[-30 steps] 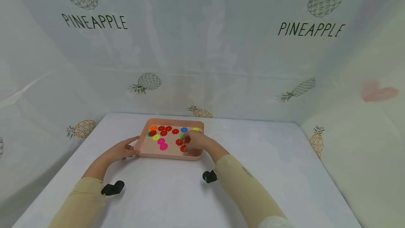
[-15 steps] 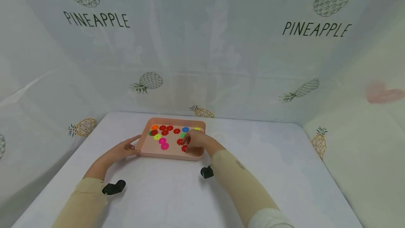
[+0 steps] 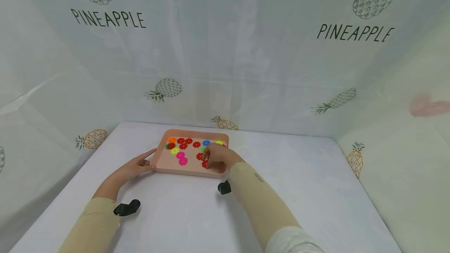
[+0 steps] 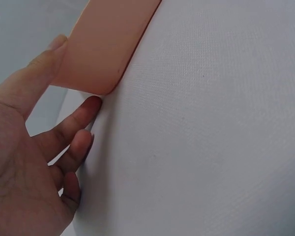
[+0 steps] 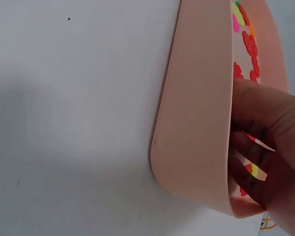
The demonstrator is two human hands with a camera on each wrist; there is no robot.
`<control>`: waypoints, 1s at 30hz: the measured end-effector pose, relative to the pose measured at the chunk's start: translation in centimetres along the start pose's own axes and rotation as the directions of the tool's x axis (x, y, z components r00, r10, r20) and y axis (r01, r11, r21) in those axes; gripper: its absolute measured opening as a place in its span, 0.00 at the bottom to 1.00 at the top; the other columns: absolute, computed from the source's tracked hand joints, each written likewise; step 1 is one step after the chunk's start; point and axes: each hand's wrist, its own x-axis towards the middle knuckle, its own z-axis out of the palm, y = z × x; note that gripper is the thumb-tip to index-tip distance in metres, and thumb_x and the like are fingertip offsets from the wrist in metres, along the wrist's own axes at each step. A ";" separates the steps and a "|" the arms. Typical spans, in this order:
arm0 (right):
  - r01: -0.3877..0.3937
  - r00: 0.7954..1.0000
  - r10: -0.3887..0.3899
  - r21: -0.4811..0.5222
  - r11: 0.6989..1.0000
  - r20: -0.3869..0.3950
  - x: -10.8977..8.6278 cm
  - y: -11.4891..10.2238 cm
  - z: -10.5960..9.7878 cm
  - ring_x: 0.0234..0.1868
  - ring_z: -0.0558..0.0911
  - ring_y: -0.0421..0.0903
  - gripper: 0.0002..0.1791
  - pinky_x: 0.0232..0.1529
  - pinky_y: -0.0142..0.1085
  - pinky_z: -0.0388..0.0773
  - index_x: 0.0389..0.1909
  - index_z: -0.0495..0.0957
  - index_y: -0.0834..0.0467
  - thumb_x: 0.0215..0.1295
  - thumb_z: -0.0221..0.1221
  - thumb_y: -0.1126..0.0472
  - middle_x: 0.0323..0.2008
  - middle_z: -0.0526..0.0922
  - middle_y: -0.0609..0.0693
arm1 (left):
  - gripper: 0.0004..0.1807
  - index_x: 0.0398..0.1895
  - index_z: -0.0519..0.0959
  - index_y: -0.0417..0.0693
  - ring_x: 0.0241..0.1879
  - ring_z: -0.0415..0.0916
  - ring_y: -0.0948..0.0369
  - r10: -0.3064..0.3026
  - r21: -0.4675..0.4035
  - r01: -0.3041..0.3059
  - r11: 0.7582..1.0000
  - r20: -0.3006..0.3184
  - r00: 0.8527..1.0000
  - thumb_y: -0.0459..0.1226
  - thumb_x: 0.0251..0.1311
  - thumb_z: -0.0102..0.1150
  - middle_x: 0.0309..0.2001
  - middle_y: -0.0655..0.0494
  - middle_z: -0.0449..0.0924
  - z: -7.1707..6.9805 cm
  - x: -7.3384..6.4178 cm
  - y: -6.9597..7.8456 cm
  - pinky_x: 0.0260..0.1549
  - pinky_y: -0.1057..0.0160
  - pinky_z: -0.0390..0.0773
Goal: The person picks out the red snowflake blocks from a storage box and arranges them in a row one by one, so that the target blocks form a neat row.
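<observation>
A shallow peach-pink tray (image 3: 186, 172) holds small flower-shaped discs. Several are red (image 3: 197, 144), two are pink (image 3: 183, 161), and others are orange, yellow, blue and green. My left hand (image 3: 135, 168) touches the tray's left end with extended thumb and index finger; in the left wrist view the thumb (image 4: 59, 49) lies against the tray wall, other fingers loosely bent. My right hand (image 3: 218, 154) reaches down inside the right part, fingers bent toward the red discs. In the right wrist view the tray wall (image 5: 196, 108) hides the fingertips, so I cannot tell whether they pinch a disc.
The tray stands on a white-covered table (image 3: 281, 179), toward its back edge. Behind and beside it hangs a pale sheet (image 3: 225, 50) printed with pineapples. Black wrist devices (image 3: 127, 208) show below both forearms.
My right hand stays over the tray's right part, its fingers drawn closer together and pointing down more; the forearm has shifted left. My left hand keeps its place at the tray's end.
</observation>
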 end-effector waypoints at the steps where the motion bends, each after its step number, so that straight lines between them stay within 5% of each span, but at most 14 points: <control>1: -0.010 1.000 0.010 0.003 1.000 -0.002 0.0 0.0 0.0 0.43 0.73 0.45 0.12 0.37 0.34 0.77 0.36 0.83 0.52 0.51 0.73 0.65 0.37 0.77 0.49 | 0.45 0.78 0.48 0.49 0.55 0.68 0.41 0.001 -0.003 -0.001 1.000 0.002 1.000 0.48 0.64 0.61 0.56 0.34 0.72 0.0 0.0 0.0 0.56 0.35 0.63; 14: -0.033 0.999 0.034 0.041 0.999 -0.015 -0.9 -0.2 -0.2 0.45 0.74 0.47 0.14 0.35 0.34 0.79 0.38 0.83 0.53 0.50 0.73 0.66 0.37 0.77 0.50 | 0.45 0.78 0.48 0.52 0.60 0.64 0.38 -0.024 -0.035 0.024 0.999 -0.002 1.000 0.50 0.64 0.60 0.60 0.32 0.68 0.2 -0.1 -0.1 0.57 0.32 0.59; 30: 0.116 0.991 -0.117 0.029 0.993 0.069 -0.3 0.7 -1.1 0.40 0.75 0.45 0.05 0.35 0.32 0.78 0.31 0.86 0.53 0.55 0.70 0.65 0.34 0.80 0.48 | 0.45 0.77 0.52 0.48 0.49 0.70 0.47 0.008 -0.009 -0.009 1.000 -0.046 0.999 0.47 0.62 0.63 0.51 0.40 0.73 0.4 0.1 -0.2 0.51 0.40 0.68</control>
